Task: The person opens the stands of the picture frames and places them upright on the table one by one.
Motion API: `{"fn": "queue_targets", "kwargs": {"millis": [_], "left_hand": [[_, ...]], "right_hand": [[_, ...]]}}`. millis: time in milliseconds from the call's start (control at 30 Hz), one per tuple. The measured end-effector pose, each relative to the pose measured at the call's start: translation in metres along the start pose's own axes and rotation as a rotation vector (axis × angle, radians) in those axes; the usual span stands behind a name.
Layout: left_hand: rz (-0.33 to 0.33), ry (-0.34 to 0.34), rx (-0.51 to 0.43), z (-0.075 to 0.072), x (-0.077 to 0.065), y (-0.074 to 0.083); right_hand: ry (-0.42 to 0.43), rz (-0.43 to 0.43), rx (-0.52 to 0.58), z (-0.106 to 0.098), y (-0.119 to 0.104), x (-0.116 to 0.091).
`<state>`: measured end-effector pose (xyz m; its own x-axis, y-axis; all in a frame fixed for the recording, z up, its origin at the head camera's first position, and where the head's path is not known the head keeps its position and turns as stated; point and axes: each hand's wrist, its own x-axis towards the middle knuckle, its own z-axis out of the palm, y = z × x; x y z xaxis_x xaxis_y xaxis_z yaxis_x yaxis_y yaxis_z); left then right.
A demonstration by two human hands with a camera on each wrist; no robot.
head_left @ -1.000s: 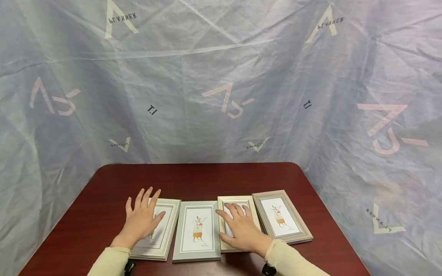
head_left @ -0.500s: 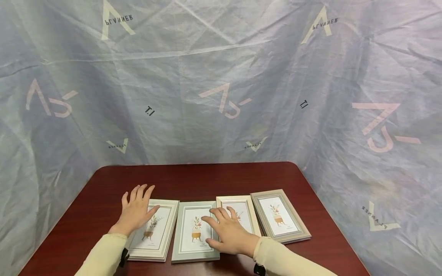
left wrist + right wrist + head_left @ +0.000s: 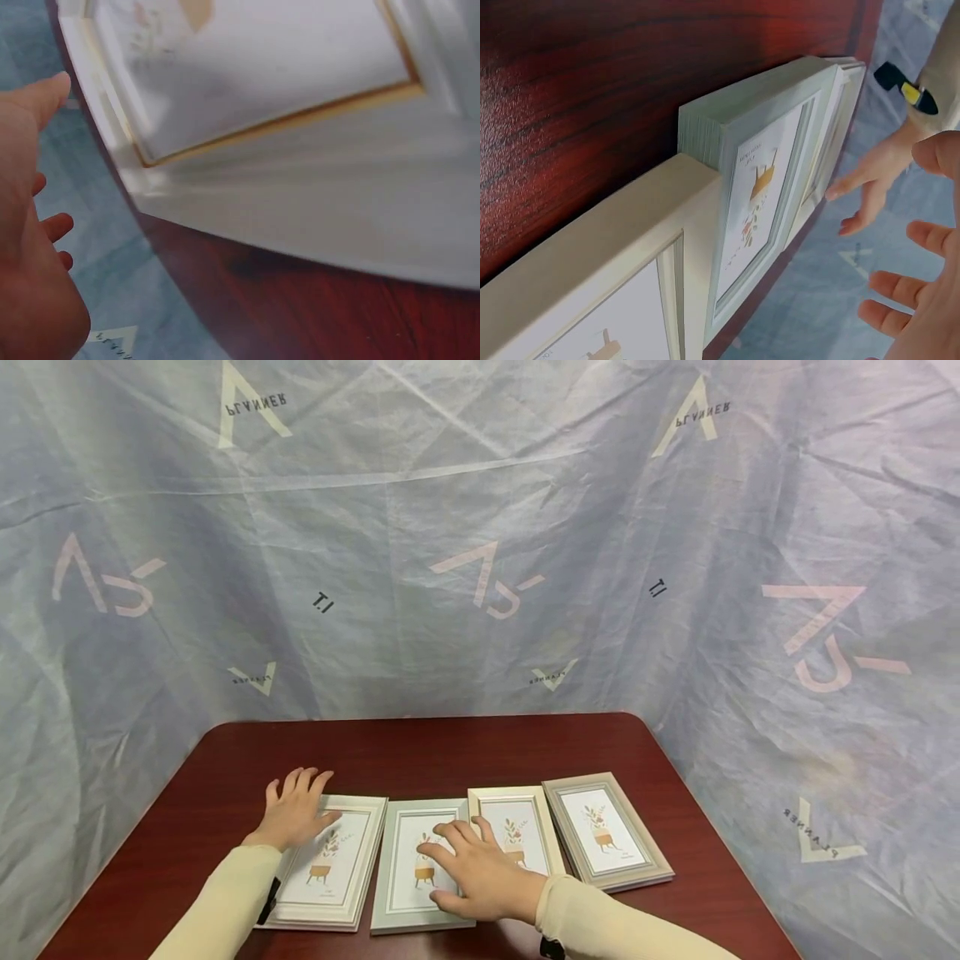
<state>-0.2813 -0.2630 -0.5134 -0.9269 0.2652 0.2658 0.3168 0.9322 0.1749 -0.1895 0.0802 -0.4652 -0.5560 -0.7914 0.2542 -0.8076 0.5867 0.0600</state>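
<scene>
Four picture frames is more than I count here, so several lie face up in a row. Over the upper left corner of the white picture frame hovers my left hand, fingers spread and slightly bent; whether a fingertip touches it I cannot tell. In the left wrist view, this hand shows beside the white frame's edge. My right hand is above the pale green picture frame and the cream picture frame, holding nothing. In the right wrist view its loosely bent fingers stay apart from the frames.
A taupe picture frame lies tilted at the right end of the row. All rest on a dark red wooden table. Grey printed cloth hangs behind and at both sides.
My right hand has moved left, from over the cream frame toward the pale green one. My left hand has shifted slightly left, uncovering more of the white frame's picture. The frames stay put.
</scene>
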Motion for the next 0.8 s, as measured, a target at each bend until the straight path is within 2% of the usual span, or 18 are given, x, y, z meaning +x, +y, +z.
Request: {"fn": "queue_targets", "kwargs": {"millis": [200, 367, 600, 800], "left_hand": [[-0.013, -0.060, -0.021, 0.009, -0.002, -0.010], [-0.003, -0.109, -0.044, 0.009, -0.006, -0.012], [-0.016, -0.114, 0.014, 0.005, -0.006, -0.006], [-0.031, -0.086, 0.060, 0.013, -0.002, -0.005]], "right_hand": [[0.006, -0.050, -0.031, 0.004, -0.006, 0.001], [-0.028, -0.086, -0.037, 0.006, -0.010, -0.001], [-0.053, -0.147, -0.050, 0.010, -0.017, -0.002], [-0.058, -0.168, -0.094, 0.012, -0.021, -0.004]]}}
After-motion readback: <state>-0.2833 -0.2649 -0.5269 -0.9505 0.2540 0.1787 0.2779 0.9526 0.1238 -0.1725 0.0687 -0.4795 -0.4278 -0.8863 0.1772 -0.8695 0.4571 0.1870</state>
